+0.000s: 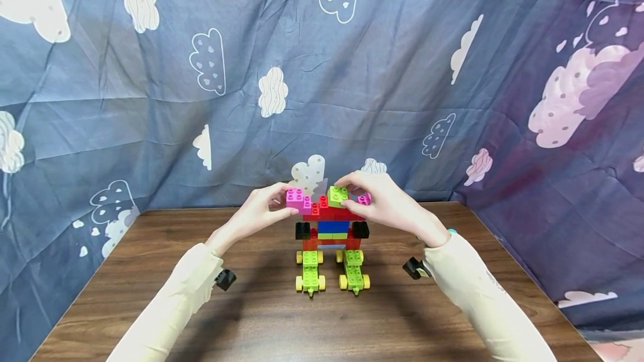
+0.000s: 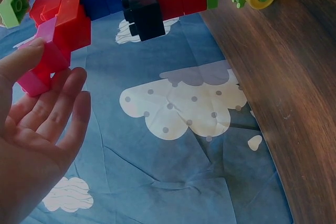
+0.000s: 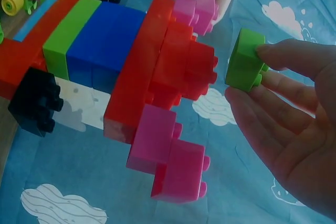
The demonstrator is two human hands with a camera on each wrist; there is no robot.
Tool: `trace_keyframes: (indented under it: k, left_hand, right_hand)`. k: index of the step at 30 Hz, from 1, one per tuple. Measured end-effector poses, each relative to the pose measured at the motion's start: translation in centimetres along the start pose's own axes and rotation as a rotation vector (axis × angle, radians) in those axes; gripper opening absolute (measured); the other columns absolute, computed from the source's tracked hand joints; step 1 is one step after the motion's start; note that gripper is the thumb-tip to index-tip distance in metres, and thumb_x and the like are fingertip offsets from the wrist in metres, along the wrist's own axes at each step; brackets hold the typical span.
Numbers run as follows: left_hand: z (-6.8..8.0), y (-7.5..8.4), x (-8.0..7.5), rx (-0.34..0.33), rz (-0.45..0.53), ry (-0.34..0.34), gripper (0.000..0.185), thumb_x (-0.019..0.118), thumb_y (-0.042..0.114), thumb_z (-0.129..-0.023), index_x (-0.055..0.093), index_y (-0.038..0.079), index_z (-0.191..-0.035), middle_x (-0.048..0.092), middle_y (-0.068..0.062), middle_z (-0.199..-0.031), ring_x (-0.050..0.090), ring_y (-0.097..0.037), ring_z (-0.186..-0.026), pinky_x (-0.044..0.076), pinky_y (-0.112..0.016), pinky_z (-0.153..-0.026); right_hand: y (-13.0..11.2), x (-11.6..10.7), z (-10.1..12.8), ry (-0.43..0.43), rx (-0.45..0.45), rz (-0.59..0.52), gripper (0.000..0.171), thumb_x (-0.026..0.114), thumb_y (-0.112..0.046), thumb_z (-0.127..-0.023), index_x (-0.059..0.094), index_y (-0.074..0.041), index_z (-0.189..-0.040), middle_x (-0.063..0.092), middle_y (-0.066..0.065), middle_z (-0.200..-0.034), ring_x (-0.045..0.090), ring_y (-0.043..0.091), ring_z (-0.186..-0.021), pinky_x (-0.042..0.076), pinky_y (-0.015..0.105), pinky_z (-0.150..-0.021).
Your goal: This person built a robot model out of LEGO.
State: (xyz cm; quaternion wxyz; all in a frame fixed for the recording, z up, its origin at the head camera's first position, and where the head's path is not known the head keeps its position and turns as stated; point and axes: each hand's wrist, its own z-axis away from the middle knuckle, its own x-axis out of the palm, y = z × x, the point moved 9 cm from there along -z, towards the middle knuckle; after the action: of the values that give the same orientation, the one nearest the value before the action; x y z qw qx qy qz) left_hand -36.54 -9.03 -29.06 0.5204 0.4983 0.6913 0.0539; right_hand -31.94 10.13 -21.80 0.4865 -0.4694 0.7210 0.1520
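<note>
A toy brick figure (image 1: pixel 334 227) stands on the table, with red bricks at the top, blue below them and green wheeled bases as feet. My left hand (image 1: pixel 257 209) grips pink bricks (image 1: pixel 295 199) stepped on the figure's left end, thumb on one side and fingers beneath in the left wrist view. My right hand (image 1: pixel 384 199) pinches a light green brick (image 3: pixel 245 59) between thumb and fingers. In the right wrist view a gap separates it from the red top bricks (image 3: pixel 185 59). More pink bricks (image 3: pixel 176 156) step out from the other end, partly behind my right hand in the head view.
Black bricks (image 1: pixel 302 230) stick out at both sides of the figure. The wheeled feet (image 1: pixel 310 278) with yellow wheels point toward me on the brown wooden table (image 1: pixel 332 328). A blue cloth (image 1: pixel 241 144) with white clouds hangs behind. Dark devices (image 1: pixel 225 279) are at both wrists.
</note>
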Motion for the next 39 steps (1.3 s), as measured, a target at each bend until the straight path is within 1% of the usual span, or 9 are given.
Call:
trace_keyframes:
  k: [6, 10, 13, 25, 35, 39]
  left_hand:
    - [0.0, -0.1, 0.2, -0.006, 0.016, -0.006, 0.041, 0.078, 0.019, -0.086, 0.062, 0.008, -0.122, 0.071, -0.009, -0.104, 0.065, -0.02, -0.09, 0.059, -0.046, -0.087]
    - [0.1, -0.2, 0.3, -0.014, 0.005, -0.009, 0.042, 0.077, 0.021, -0.086, 0.062, 0.009, -0.123, 0.072, -0.007, -0.106, 0.065, -0.018, -0.091, 0.059, -0.042, -0.088]
    - [0.1, -0.3, 0.3, -0.014, -0.004, -0.01, 0.042, 0.077, 0.021, -0.087, 0.062, 0.01, -0.124, 0.072, -0.006, -0.107, 0.065, -0.017, -0.091, 0.059, -0.039, -0.088]
    - [0.1, -0.2, 0.3, -0.008, -0.009, -0.009, 0.042, 0.077, 0.022, -0.087, 0.062, 0.01, -0.124, 0.072, -0.005, -0.107, 0.065, -0.017, -0.092, 0.059, -0.039, -0.088]
    - [0.0, -0.1, 0.1, -0.009, -0.006, -0.004, 0.041, 0.077, 0.021, -0.086, 0.062, 0.009, -0.123, 0.072, -0.007, -0.106, 0.065, -0.018, -0.091, 0.059, -0.041, -0.088]
    - [0.0, 0.1, 0.0, 0.012, -0.009, 0.01, 0.04, 0.078, 0.019, -0.085, 0.063, 0.007, -0.121, 0.072, -0.008, -0.104, 0.066, -0.019, -0.09, 0.059, -0.044, -0.086]
  right_hand:
    - [0.8, -0.3, -0.6, 0.004, 0.034, 0.018, 0.031, 0.074, -0.012, -0.087, 0.066, -0.006, -0.117, 0.072, 0.008, -0.11, 0.069, 0.019, -0.093, 0.059, 0.036, -0.087]
    - [1.5, -0.4, -1.0, 0.006, 0.047, 0.039, 0.031, 0.074, -0.012, -0.087, 0.067, -0.007, -0.117, 0.072, 0.007, -0.11, 0.069, 0.02, -0.094, 0.058, 0.037, -0.086]
    - [1.9, -0.2, -1.3, -0.01, 0.059, 0.045, 0.03, 0.073, -0.013, -0.088, 0.067, -0.008, -0.117, 0.072, 0.006, -0.111, 0.068, 0.019, -0.094, 0.057, 0.038, -0.087]
    - [2.4, 0.3, -1.5, -0.058, 0.079, 0.053, 0.029, 0.072, -0.014, -0.089, 0.069, -0.009, -0.117, 0.073, 0.006, -0.11, 0.066, 0.019, -0.095, 0.053, 0.04, -0.089]
    - [2.8, 0.7, -1.7, -0.096, 0.115, 0.019, 0.029, 0.074, -0.014, -0.088, 0.069, -0.006, -0.116, 0.073, 0.009, -0.11, 0.068, 0.02, -0.096, 0.057, 0.038, -0.088]
    - [2.8, 0.7, -1.9, -0.108, 0.105, 0.006, 0.029, 0.074, -0.013, -0.088, 0.069, -0.005, -0.116, 0.073, 0.009, -0.11, 0.068, 0.021, -0.096, 0.057, 0.039, -0.089]
